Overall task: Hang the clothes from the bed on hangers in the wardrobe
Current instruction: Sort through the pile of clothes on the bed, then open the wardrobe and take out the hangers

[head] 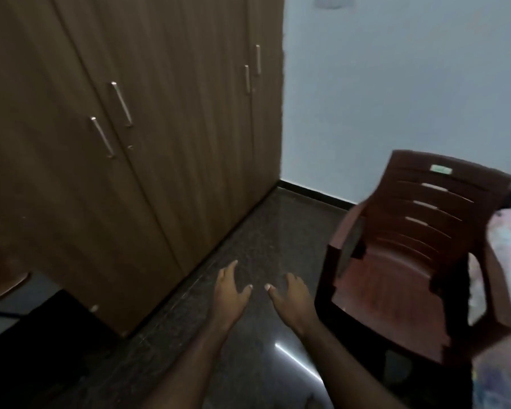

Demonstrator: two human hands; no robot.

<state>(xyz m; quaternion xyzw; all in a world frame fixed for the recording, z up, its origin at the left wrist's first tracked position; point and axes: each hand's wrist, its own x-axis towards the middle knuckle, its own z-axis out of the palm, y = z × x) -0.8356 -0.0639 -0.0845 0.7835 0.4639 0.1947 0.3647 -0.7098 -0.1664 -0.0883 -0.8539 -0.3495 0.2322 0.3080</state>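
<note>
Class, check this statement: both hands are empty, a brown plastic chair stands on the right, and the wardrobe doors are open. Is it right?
No: the head view shows the wardrobe doors closed. The rest stands: left hand and right hand are empty, and the brown plastic chair stands on the right.

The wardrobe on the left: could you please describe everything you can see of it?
The wardrobe is tall, with a brown wood-grain finish, and every door in view is shut. Four slim metal bar handles sit in two pairs, and a small round fitting, perhaps a lock, lies below the nearer pair. It stands on the dark speckled floor, its far end meeting the pale wall. Neither the left hand nor the right hand touches it.
</note>
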